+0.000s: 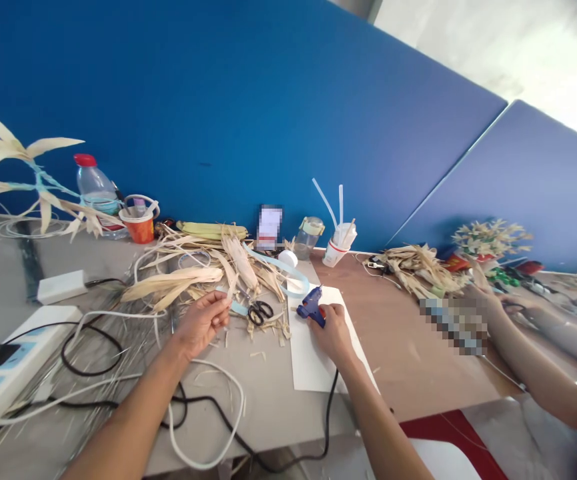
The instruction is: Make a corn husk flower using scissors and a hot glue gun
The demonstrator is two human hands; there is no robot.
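Observation:
My left hand (203, 325) pinches a narrow strip of corn husk (231, 285) between thumb and fingertips, above the table. A blue hot glue gun (311, 305) is gripped in my right hand (334, 335); its nozzle points up and away from me. Beneath the gun lies a white sheet of paper (313, 363). Black-handled scissors (260, 312) rest between my hands, their blades partly covered by husk. A heap of dried corn husks (241, 257) spreads just beyond my left hand.
White power strips (28, 347) and looped cables (208, 400) crowd the left. A husk flower (38, 167), bottle (93, 187), phone (269, 227), jar (309, 235) and cup of glue sticks (337, 250) line the blue partition (248, 120). At right, another person's arms (533, 353) reach over the table.

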